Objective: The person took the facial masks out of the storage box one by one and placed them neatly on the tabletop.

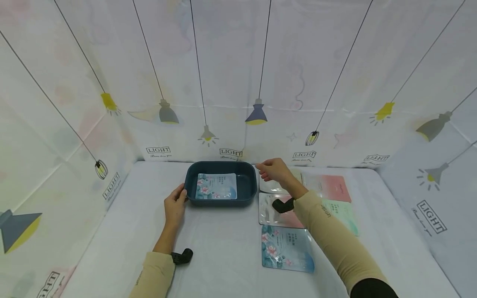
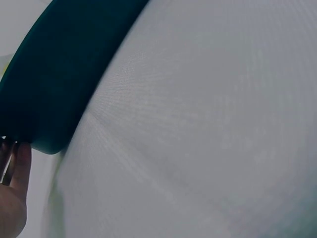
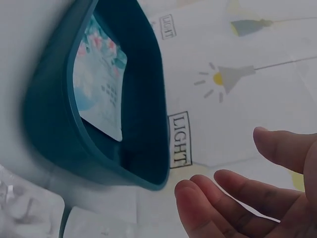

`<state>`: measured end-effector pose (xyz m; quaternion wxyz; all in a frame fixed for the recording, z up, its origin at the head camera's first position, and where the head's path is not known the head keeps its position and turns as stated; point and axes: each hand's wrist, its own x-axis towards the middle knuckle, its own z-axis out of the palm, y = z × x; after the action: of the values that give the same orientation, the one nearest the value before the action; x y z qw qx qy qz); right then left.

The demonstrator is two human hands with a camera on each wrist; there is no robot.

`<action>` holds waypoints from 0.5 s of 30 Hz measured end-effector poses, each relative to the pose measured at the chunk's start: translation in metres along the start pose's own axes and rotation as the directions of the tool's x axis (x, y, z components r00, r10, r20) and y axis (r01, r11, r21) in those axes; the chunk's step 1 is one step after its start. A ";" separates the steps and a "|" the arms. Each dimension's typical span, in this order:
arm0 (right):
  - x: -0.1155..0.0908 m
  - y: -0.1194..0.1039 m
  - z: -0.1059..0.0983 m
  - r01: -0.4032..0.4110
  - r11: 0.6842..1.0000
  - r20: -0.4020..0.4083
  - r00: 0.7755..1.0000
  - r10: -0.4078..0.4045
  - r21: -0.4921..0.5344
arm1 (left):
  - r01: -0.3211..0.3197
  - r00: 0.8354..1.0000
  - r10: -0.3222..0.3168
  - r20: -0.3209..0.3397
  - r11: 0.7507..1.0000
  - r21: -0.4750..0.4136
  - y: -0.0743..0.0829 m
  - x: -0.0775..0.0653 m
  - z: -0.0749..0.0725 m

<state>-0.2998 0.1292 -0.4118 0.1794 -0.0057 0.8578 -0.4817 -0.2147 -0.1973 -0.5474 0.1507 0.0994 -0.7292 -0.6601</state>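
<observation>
A dark teal rectangular bin (image 1: pixel 220 203) stands near the back of the table, with a blue floral sachet (image 1: pixel 217 186) lying inside. My left hand (image 1: pixel 174 209) is at the bin's left end, its fingertips against the outer wall. In the left wrist view, straight fingers (image 2: pixel 21 166) meet the bin's end wall (image 2: pixel 44 84). Just off the right end is my right hand (image 1: pixel 275 170), with nothing in it. The right wrist view shows its thumb (image 3: pixel 282 146) apart from the loosely bent fingers, close to the bin's corner (image 3: pixel 156 181).
Several flat sachets lie right of the bin: a blue floral one (image 1: pixel 287 248) in front, a silver-pink one (image 1: pixel 273 209), a green one (image 1: pixel 340 213), a pink one (image 1: pixel 328 187) and a pale one (image 1: pixel 270 187). A lamp-printed cloth wall (image 1: pixel 223 62) rises behind the white table (image 1: pixel 216 256).
</observation>
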 end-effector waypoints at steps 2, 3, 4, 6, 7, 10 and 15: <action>0.005 -0.002 0.008 -0.003 1.000 0.003 1.000 0.003 0.001 | 0.002 1.000 -0.002 -0.003 1.000 0.001 0.000 0.000 0.000; 0.007 -0.004 0.013 -0.003 1.000 0.004 1.000 0.003 0.007 | 0.004 1.000 -0.004 -0.005 1.000 0.002 0.000 0.000 0.000; 0.009 -0.004 0.017 0.002 1.000 0.007 1.000 -0.002 0.014 | 0.006 1.000 -0.006 -0.007 1.000 0.005 0.000 0.000 0.000; 0.012 -0.006 0.025 0.012 1.000 0.016 1.000 -0.013 0.024 | 0.009 1.000 -0.009 -0.010 1.000 0.012 0.000 0.000 -0.001; 0.014 -0.007 0.029 0.014 1.000 0.019 1.000 -0.014 0.027 | 0.009 1.000 -0.009 -0.010 1.000 0.014 0.000 0.000 -0.001; 0.020 -0.008 0.041 0.022 0.999 0.033 0.999 -0.023 0.026 | 0.012 1.000 -0.012 -0.017 1.000 0.016 0.000 0.000 -0.001; 0.033 -0.005 0.058 0.003 1.000 0.048 0.999 -0.004 0.024 | 0.009 1.000 -0.009 -0.019 1.000 0.016 -0.001 0.002 0.000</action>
<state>-0.3136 0.0726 -0.4452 0.1992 -0.0167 0.8474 -0.4919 -0.2164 -0.1983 -0.5487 0.1538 0.1102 -0.7325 -0.6539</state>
